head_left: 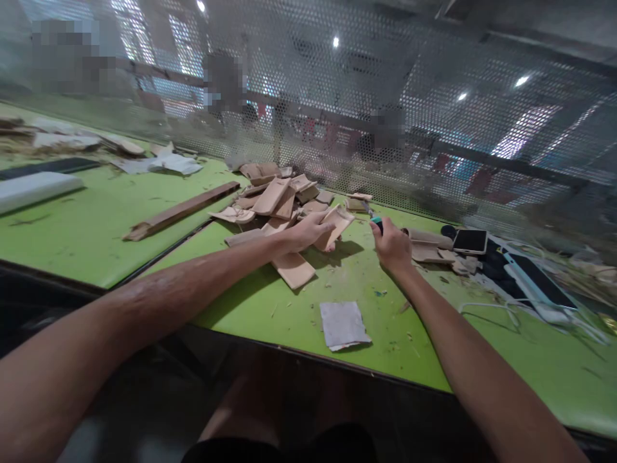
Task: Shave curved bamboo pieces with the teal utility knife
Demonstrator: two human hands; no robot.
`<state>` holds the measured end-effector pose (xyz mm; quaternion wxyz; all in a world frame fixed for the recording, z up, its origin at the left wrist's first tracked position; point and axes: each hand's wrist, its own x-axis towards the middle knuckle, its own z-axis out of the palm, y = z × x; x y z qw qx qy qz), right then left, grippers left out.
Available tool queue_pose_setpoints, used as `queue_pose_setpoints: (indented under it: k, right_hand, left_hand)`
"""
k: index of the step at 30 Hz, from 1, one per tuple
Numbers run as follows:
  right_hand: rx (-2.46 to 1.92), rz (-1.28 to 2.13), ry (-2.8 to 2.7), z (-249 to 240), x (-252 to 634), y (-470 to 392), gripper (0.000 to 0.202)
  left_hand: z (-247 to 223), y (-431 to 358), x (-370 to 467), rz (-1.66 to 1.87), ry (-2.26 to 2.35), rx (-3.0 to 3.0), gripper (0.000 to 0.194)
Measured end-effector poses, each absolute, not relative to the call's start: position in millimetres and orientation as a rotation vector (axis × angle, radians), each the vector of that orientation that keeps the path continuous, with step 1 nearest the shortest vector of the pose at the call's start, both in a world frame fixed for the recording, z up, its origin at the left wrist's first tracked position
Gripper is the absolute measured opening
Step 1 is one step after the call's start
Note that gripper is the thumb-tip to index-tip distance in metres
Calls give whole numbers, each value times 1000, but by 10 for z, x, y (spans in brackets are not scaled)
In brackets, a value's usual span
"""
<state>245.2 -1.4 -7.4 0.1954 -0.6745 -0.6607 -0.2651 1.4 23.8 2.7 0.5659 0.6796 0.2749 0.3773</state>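
Note:
My left hand [308, 231] is closed around a curved tan piece of wood or bamboo [339, 222], raised a little over the green table. In my right hand [393, 244], the fingers are wrapped round a hand tool [376, 222] with a green-and-black handle and a thin metal end. That metal end points away from me and is apart from the held piece; its exact kind is too small to tell. A pile of similar curved pieces [272, 196] lies behind and left of my left hand, with one flat piece [295, 270] below it.
A pale square sheet [343, 325] lies near the front edge. On the right are more curved pieces [427, 244], a phone [470, 242], a light-blue device [542, 280] and white cables [486, 307]. A long wooden strip [180, 212] lies left. Perforated mesh [328, 128] stands behind.

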Motion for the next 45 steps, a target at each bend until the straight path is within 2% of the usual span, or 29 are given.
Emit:
queue_pose_setpoints:
  k: [8,18,23,26,33,45]
  right_hand:
    - [-1678,-605,-2104,-142,2323,-59,62]
    - [-1768,-608,-2090,-128,2250,-129,58]
    - [-1954,-620,-1882,-109,2427,-118,52]
    - [-1906,-623,-1808,-100,2480,-104,54]
    - [-1580,-509,-2111,-151,2218,-127,56]
    - [-1748,-640,-2073,-124,2071,-186,58]
  left_hand:
    - [80,184,17,836,691,1433,21]
    - [81,216,-20,735,599,1395,34]
    - [81,173,-19,644,555,1420,28]
    - [32,232,6,702,597,1355,28]
    - [-2,282,28,686,591,1299,29]
    - [0,334,-27,581,499,1024,14]
